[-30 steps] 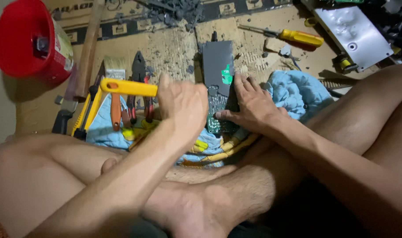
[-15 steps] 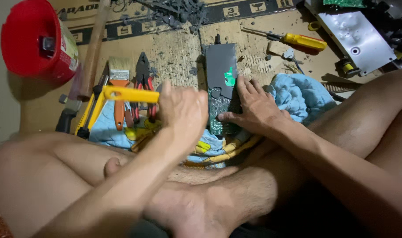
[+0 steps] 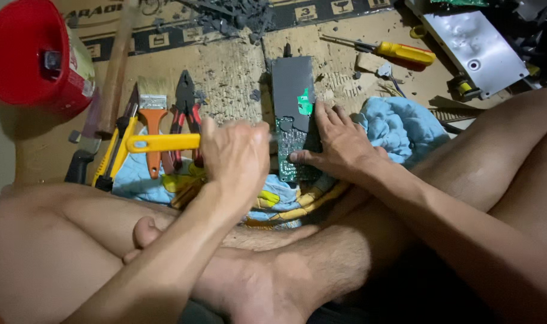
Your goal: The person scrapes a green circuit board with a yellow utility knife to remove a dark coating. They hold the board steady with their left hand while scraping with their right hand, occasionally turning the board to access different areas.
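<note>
A long dark circuit board (image 3: 292, 84) with a green patch lies on the cardboard floor in front of my crossed legs. My right hand (image 3: 340, 146) presses flat on its near end, where the green populated part (image 3: 290, 153) shows. Just left of the board, my left hand (image 3: 236, 161) is closed on a yellow-handled tool (image 3: 163, 142); the handle sticks out to the left and the working end is hidden by my fingers near the board's edge.
Red-handled pliers (image 3: 186, 114), a paintbrush (image 3: 153, 117), a yellow utility knife (image 3: 109, 157) and a hammer (image 3: 112, 78) lie at the left on a blue cloth (image 3: 399, 127). A red container (image 3: 30, 57) stands far left. A yellow screwdriver (image 3: 399, 53) and metal plate (image 3: 472, 41) lie beyond.
My left hand has dropped a little lower and to the left with the yellow-handled tool. My right hand and the board have stayed in place.
</note>
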